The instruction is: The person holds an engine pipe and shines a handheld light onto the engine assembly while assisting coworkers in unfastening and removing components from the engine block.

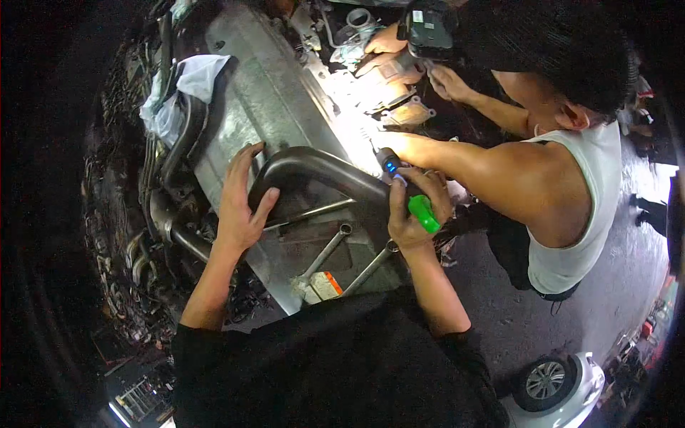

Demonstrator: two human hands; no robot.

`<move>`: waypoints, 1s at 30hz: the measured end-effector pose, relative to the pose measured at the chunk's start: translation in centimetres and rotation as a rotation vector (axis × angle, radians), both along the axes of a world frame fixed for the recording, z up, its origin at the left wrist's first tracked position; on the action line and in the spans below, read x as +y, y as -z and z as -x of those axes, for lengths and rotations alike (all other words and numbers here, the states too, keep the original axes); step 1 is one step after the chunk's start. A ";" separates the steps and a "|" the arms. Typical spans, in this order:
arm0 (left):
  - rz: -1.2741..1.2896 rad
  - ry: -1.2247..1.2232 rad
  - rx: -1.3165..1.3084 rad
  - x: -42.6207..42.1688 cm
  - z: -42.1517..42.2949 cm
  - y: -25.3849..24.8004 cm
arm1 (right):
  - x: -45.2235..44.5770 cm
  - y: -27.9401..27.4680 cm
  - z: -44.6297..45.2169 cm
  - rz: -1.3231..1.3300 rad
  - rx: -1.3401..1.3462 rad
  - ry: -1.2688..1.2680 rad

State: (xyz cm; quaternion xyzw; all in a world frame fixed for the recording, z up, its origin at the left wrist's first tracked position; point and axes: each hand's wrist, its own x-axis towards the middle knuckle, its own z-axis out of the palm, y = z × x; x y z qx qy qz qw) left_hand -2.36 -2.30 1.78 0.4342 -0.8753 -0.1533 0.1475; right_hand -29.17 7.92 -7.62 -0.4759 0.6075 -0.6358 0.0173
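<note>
My left hand (242, 203) rests against the bent end of a thick dark pipe (321, 165), its thumb and fingers spread around the curve. On the right, my right hand (419, 210) is closed on a flashlight (389, 161) with a small blue light on its body. A bright green piece (424, 213) shows between the fingers of that hand. The beam falls on metal parts (409, 112) at the top. Below the pipe, two long wrenches (330, 250) (369, 269) lie on the grey metal surface (250, 93), near an orange and white box (325, 286).
A co-worker in a white sleeveless top (599, 178) leans in from the right, both arms among the lit parts. Pipes and a plastic bag (200, 76) are at the left. A dark box (429, 30) is at the top; a car wheel (547, 383) is at bottom right.
</note>
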 end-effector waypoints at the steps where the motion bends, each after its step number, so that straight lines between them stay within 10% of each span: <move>1: -0.014 -0.021 0.006 -0.1 -0.1 0.2 | -0.1 0.0 0.1 -0.004 -0.001 -0.027; 30: -0.106 -0.107 -0.007 -0.1 0.7 0.4 | 0.4 0.1 0.0 -0.078 -0.043 0.038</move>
